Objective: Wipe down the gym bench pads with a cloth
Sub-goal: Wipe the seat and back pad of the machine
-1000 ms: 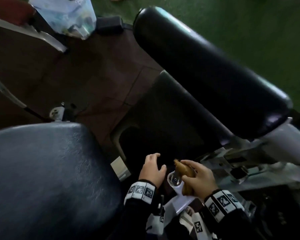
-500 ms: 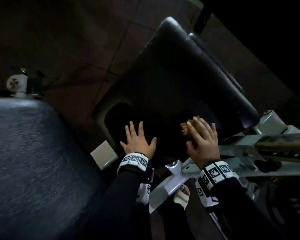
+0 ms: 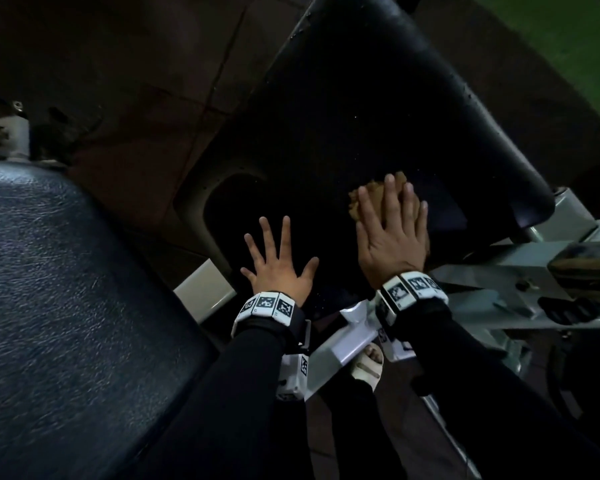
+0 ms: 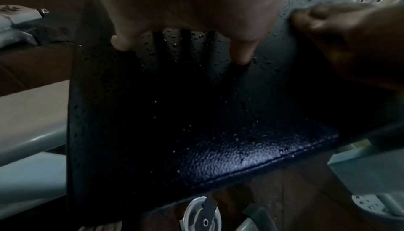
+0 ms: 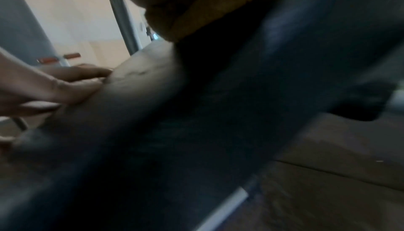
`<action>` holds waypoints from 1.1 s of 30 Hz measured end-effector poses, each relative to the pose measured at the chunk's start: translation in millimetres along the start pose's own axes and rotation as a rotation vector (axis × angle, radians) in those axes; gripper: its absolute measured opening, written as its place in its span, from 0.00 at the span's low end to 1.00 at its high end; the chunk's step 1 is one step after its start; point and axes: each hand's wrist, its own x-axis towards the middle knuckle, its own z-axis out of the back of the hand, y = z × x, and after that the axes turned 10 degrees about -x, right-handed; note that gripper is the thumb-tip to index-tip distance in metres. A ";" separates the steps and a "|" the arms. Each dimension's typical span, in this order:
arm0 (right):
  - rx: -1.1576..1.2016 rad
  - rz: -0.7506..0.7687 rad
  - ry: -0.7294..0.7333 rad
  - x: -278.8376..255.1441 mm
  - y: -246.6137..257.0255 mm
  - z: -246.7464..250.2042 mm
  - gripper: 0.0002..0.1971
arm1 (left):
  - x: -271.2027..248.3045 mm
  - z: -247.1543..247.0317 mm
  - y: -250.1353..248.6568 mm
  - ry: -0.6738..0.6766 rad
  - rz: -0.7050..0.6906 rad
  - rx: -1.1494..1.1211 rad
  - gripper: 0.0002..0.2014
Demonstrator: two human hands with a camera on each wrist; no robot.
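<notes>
Droplets all over the pad point(image 3: 378, 109), you can see them beading up in the left wrist view, so this is clearly the wet-wipe stage and not the finishing pass.

Right hand point(image 3: 392, 233) is flat, fingers straight and close together, pressing the cloth point(image 3: 371, 195) down onto the near end of the pad. The tan cloth is bunched under the palm and fingers, with a bit poking out past the fingertips. Left hand point(image 3: 279, 268) is spread wide, fingers splayed, palm down on the same pad just beside the right one, holding nothing. Looks like it's only bracing.

If I were doing it: keep that flat palm, it gives even pressure, but the cloth seems wadded up and I'd guess only a small patch is really touching. Opening it out a fold would cover more per stroke. Long strokes up the pad toward the far end, overlapping, rather than scrubbing in one spot. Most of the pad beyond the hands looks not yet reached, so I'd say there's plenty left here.

The bracing hand sits on wet vinyl, so it'll need to shift out of the way or that patch gets missed. Watch the edge seam too, drops tend to collect there.

There's a second pad point(image 3: 66, 306) at the left, grainy and dull, well apart from both hands. Can't tell if that one's done. Grey frame point(image 3: 499, 282) is off to the right.
</notes>
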 end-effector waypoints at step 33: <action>-0.105 0.316 0.084 -74.8 -24.5 -7.0 0.40 | -1.4 9.3 -5.8 0.044 0.013 -0.072 0.43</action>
